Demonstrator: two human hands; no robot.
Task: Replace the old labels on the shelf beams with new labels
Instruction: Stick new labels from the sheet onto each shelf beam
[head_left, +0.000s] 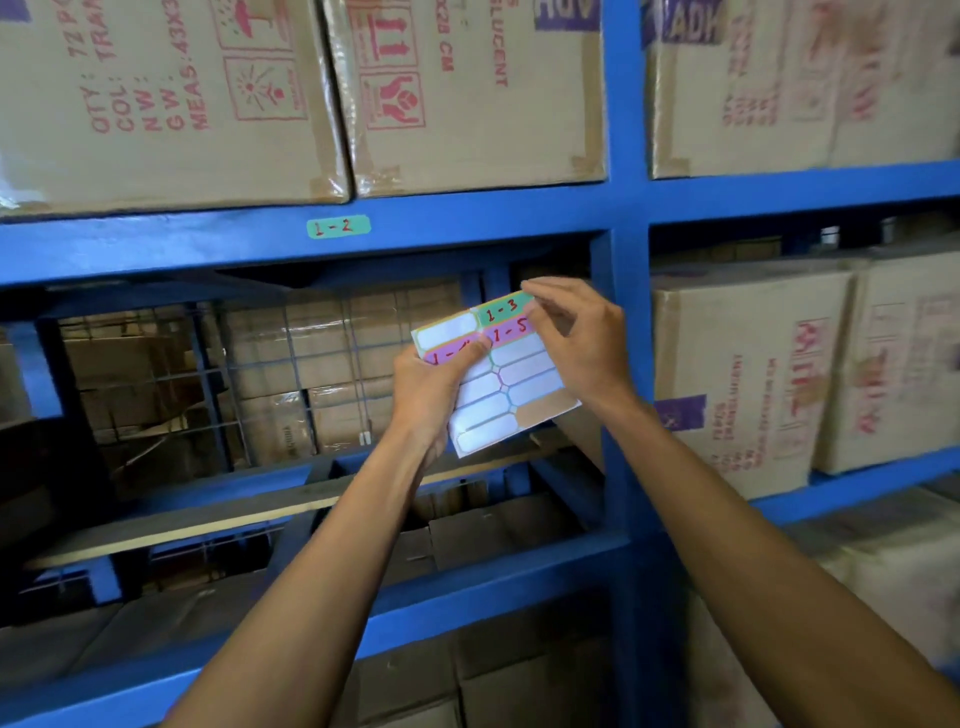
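Note:
I hold a white label sheet (511, 387) in front of the blue shelving, at mid height. My left hand (431, 387) grips its left edge, thumb lying over a pink label. My right hand (576, 338) pinches the right end of the green label marked 1-3 (501, 307) at the sheet's top right corner. Just below it on the sheet is a pink label marked 1-5 (511, 328). Most other spots on the sheet are bare backing. A green label marked 1-2 (338, 227) is stuck on the upper blue beam (208, 239).
Taped cardboard boxes (467, 93) with red print fill the shelf above the beam. A blue upright post (626, 249) stands right behind my right hand. More boxes (748, 374) sit in the right bay. A lower blue beam (493, 582) runs under my forearms.

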